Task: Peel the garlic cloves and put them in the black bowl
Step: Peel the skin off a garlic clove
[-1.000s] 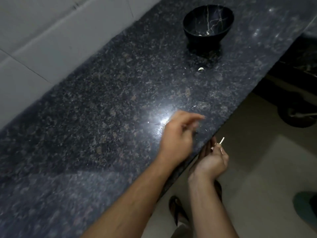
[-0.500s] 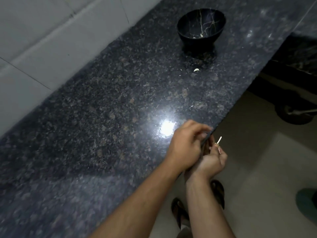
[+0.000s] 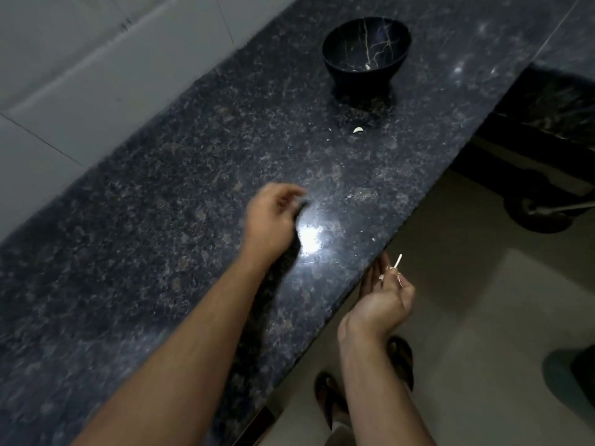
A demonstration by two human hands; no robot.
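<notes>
hands: two, left hand [image 3: 272, 220] empty, right hand [image 3: 384, 300] holding peels [image 3: 394, 268], one black bowl [image 3: 341, 56]

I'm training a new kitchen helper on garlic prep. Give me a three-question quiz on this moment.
1. True or false: the black marble-veined bowl stands on the dark speckled granite counter.
2. Which hand holds thin pale peel scraps: A left, B right?
3. Fill in: a small pale garlic piece lies on the counter just in ____ of the bowl.

Key: 1 true. 2 B, the right hand; the left hand looks empty. 3 front.

garlic clove [image 3: 357, 130] before bowl [image 3: 341, 64]
</notes>
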